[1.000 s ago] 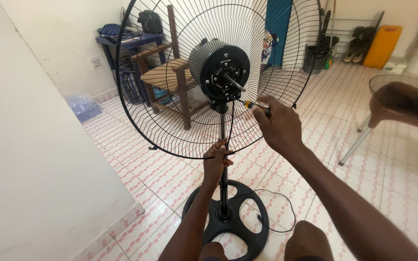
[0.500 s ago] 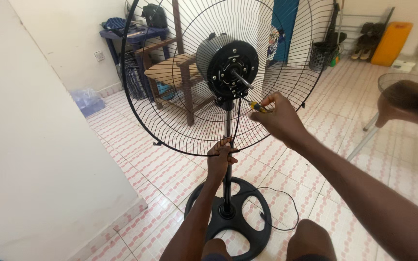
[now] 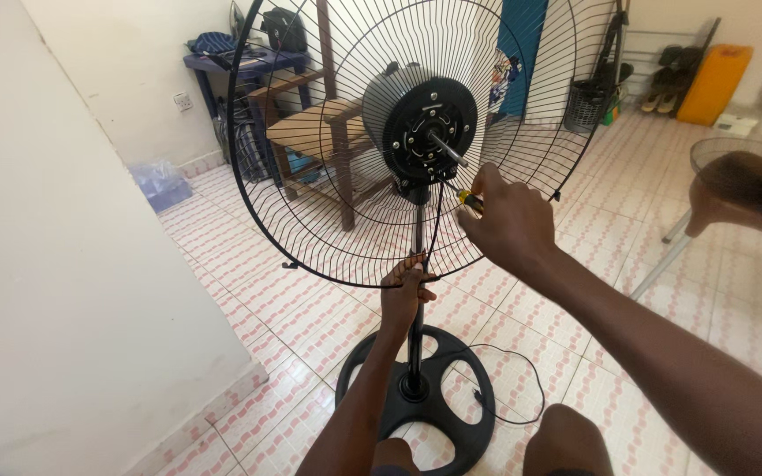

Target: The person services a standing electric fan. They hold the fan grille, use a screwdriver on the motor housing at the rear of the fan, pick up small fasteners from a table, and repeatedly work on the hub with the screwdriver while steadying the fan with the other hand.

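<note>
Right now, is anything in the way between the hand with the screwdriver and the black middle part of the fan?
Nothing visible blocks it. The right hand holds the screwdriver on the open front side of the wire guard, just below the motor hub and its shaft. The left hand grips the guard's bottom rim.

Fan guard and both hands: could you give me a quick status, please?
Left hand grips fan guard bottom rim. Right hand holds yellow-handled screwdriver near motor hub. Nothing obstructing.

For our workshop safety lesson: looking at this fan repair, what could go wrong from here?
The screwdriver in the right hand could slip off the motor and jab through the guard. Only the left hand steadies the guard's rim, so the fan might tip. The cord on the floor could trip someone.
</note>
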The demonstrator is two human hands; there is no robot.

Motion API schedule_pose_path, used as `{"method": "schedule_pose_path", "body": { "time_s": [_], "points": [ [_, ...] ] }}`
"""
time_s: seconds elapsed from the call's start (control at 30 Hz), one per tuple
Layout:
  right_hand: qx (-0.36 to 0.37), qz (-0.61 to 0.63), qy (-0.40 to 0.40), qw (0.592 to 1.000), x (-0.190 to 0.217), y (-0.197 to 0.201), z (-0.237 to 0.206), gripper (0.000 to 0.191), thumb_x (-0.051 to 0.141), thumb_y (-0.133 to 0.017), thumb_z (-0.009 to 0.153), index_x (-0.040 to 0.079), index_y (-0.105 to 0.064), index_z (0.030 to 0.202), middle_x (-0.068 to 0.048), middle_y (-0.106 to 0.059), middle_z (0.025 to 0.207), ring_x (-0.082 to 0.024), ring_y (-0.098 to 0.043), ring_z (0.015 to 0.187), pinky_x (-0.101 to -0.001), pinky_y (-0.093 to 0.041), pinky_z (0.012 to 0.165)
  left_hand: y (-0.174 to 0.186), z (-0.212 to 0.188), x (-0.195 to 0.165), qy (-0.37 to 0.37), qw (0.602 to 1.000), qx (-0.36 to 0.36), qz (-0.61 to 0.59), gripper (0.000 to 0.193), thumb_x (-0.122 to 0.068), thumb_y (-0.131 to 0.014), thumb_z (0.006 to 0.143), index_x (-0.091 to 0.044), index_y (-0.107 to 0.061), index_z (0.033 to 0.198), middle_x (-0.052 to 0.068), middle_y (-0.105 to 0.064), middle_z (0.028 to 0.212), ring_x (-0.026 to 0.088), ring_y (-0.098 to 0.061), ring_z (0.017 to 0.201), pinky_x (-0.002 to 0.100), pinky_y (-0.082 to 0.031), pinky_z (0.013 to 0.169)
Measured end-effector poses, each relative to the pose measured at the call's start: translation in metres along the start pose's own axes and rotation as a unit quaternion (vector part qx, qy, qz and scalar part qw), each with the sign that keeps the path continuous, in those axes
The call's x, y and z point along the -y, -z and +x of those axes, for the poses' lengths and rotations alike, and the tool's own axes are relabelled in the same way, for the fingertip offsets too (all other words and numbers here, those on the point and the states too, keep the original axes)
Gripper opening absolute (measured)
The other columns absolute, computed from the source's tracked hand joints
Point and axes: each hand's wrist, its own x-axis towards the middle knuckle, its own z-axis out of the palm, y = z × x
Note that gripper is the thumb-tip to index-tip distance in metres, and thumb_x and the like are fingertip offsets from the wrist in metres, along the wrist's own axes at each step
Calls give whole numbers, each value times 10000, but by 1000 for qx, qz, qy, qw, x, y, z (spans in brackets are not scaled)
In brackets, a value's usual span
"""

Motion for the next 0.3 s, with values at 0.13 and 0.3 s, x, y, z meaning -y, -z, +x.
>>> {"method": "schedule_pose_path", "body": {
  "time_s": [0.13,0.3],
  "points": [
    [-188,-66,118,973,-2,-12,-8,239,280,-710,931,48,-652,933,-130,-689,822,-268,-691,707,-407,-523,552,2,0,7,-9,1000,-5,10,281,-243,-597,1039,-22,-700,1179,97,-773,892,105,-699,563,238,-518,509],
    [-95,-13,26,995,-10,-24,0,372,401,-654,1045,74,-717,879,-109,-693,823,-272,-689,711,-463,-532,619,8,5,19,-12,1000,-2,13,264,-227,-581,1051,-10,-685,1160,108,-783,907,117,-719,577,243,-540,514]
  ]
}}
